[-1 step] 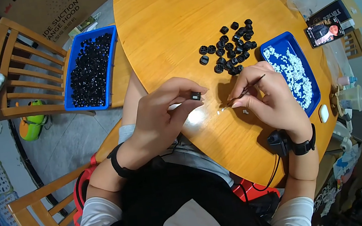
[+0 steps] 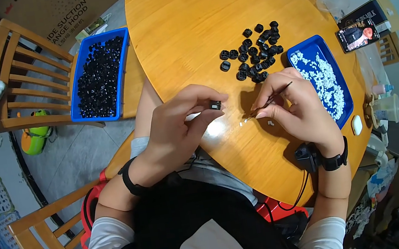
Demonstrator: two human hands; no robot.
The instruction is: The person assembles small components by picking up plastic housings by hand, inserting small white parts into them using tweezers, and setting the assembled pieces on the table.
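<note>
Between thumb and fingers, my left hand [image 2: 177,121] pinches a small black plastic piece [image 2: 215,105] with a pale spot on its face. My right hand [image 2: 292,105] is closed on dark thin tweezers [image 2: 272,98], whose tips are down near the tabletop. By the tips lie tiny white pieces [image 2: 241,124], and a few more white bits [image 2: 270,123] rest under the hand. Beyond my right hand several loose black pieces [image 2: 253,51] are spread on the table. A blue tray [image 2: 349,97] of small white parts stands right of that hand.
The round wooden table [image 2: 185,28] curves around me. At left, a blue tray [image 2: 73,99] full of black pieces sits on a chair. A phone [image 2: 357,35], white earphone case [image 2: 357,125] and cup with straw [image 2: 387,109] are at the right. A black device [image 2: 306,155] with a cable lies by my right wrist.
The black piece in my left hand has tilted very slightly. Otherwise both hands stay in the same place.
</note>
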